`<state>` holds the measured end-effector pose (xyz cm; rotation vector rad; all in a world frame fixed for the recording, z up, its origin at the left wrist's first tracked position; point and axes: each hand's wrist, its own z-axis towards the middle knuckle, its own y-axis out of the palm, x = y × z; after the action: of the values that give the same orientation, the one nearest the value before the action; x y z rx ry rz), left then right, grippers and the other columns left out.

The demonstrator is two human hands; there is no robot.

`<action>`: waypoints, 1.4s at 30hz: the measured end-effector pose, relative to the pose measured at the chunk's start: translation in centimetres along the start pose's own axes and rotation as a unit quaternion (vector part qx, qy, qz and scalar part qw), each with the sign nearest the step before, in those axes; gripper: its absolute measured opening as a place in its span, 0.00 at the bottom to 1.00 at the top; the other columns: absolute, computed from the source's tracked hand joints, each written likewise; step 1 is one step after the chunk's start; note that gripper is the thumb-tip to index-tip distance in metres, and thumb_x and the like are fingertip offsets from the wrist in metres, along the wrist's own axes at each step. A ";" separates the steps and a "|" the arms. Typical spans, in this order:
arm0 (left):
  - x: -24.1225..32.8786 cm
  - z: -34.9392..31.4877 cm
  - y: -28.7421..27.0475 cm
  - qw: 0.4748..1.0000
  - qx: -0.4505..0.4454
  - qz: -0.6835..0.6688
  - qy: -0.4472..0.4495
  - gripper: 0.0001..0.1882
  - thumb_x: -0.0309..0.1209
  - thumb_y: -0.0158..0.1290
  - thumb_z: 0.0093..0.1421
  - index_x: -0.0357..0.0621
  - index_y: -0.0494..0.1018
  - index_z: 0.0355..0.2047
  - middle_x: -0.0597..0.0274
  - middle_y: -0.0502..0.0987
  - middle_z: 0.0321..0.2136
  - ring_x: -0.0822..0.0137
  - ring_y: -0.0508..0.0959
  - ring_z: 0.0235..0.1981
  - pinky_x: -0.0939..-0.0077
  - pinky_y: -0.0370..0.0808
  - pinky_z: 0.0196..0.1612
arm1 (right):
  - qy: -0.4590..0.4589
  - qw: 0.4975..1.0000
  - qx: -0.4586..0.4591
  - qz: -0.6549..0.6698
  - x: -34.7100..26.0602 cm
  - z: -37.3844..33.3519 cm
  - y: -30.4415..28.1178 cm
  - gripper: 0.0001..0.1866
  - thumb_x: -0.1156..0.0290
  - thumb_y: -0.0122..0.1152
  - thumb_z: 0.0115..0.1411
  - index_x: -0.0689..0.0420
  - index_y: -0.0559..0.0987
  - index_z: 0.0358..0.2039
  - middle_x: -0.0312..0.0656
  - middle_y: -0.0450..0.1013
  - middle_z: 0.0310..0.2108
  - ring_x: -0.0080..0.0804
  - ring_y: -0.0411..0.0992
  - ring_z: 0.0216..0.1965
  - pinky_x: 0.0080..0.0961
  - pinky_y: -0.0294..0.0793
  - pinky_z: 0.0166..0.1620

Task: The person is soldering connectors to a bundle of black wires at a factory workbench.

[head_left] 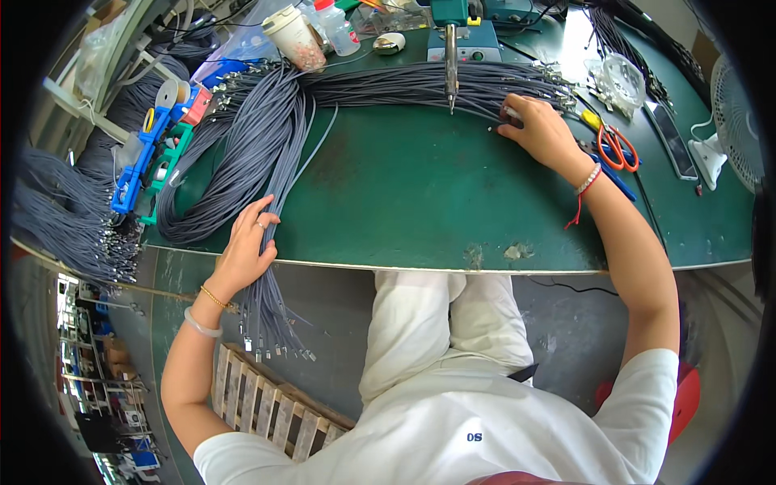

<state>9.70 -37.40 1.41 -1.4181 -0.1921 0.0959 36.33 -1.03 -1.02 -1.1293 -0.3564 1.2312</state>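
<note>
My left hand point(249, 242) lies at the table's front edge, its fingers curled over a thick bundle of grey cables point(271, 153). The cables' metal-tipped ends point(271, 343) hang below the edge. My right hand point(540, 133) is at the right end of a second cable bundle point(380, 87), which lies across the back of the table. Its thumb and fingers are bent together; a small pale tip shows beside them, but what they hold is too small to make out. Between the hands, a soldering iron point(451, 69) points downward from a green holder, over the second bundle.
Orange-handled scissors point(618, 148), blue-handled pliers point(613, 176) and a phone point(672, 141) lie right of my right hand, near a white fan point(737, 121). Blue and green spool holders point(149, 158) stand at left. A cup point(295, 39) and bottle point(338, 28) stand behind.
</note>
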 end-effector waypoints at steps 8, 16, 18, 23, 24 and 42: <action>2.0 8.0 0.7 0.997 -0.017 0.025 0.069 0.19 0.20 0.48 0.43 0.42 0.63 0.39 0.51 0.59 0.50 0.51 0.59 0.53 0.62 0.56 0.54 | 0.014 0.997 -0.078 0.020 0.7 0.6 -1.2 0.16 0.61 0.60 0.47 0.64 0.72 0.22 0.50 0.71 0.22 0.44 0.70 0.26 0.32 0.68 0.32; -1.2 21.6 5.7 0.970 0.192 -0.090 0.118 0.14 0.21 0.51 0.47 0.37 0.66 0.37 0.56 0.67 0.34 0.61 0.69 0.37 0.73 0.67 0.42 | 0.061 0.997 0.034 0.022 1.1 2.2 -0.2 0.20 0.57 0.58 0.50 0.64 0.70 0.19 0.49 0.66 0.16 0.42 0.64 0.18 0.32 0.63 0.25; -1.6 23.8 6.7 0.963 0.214 -0.092 0.132 0.15 0.21 0.52 0.47 0.38 0.67 0.37 0.56 0.66 0.34 0.60 0.68 0.38 0.72 0.66 0.43 | 0.060 0.997 0.049 0.011 1.5 2.7 0.2 0.20 0.57 0.58 0.50 0.64 0.71 0.20 0.48 0.66 0.16 0.42 0.64 0.19 0.31 0.63 0.25; -2.6 26.9 8.5 0.972 0.212 -0.048 0.094 0.17 0.26 0.55 0.46 0.47 0.69 0.39 0.59 0.63 0.37 0.59 0.64 0.41 0.69 0.62 0.44 | 0.058 0.995 0.080 0.005 2.2 3.6 1.4 0.19 0.58 0.58 0.50 0.64 0.72 0.21 0.47 0.66 0.17 0.40 0.65 0.19 0.30 0.63 0.26; -2.7 27.3 8.7 0.971 0.217 -0.039 0.088 0.16 0.26 0.55 0.46 0.48 0.69 0.38 0.60 0.64 0.36 0.60 0.65 0.41 0.70 0.63 0.43 | 0.064 0.995 0.075 0.001 2.2 3.9 1.6 0.19 0.58 0.58 0.50 0.64 0.73 0.23 0.47 0.67 0.19 0.40 0.66 0.20 0.30 0.64 0.27; -2.1 29.8 8.9 0.957 0.200 -0.021 0.211 0.08 0.25 0.52 0.45 0.39 0.67 0.28 0.58 0.69 0.27 0.59 0.69 0.33 0.70 0.63 0.41 | 0.032 0.988 0.108 -0.108 7.5 5.6 2.5 0.50 0.67 0.73 0.29 0.50 0.57 0.55 0.49 0.55 0.52 0.51 0.55 0.52 0.39 0.57 0.54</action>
<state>2.37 -7.47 -3.41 -1.0009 0.1464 -0.1945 33.44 7.98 -3.02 -0.9171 -0.2812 1.0143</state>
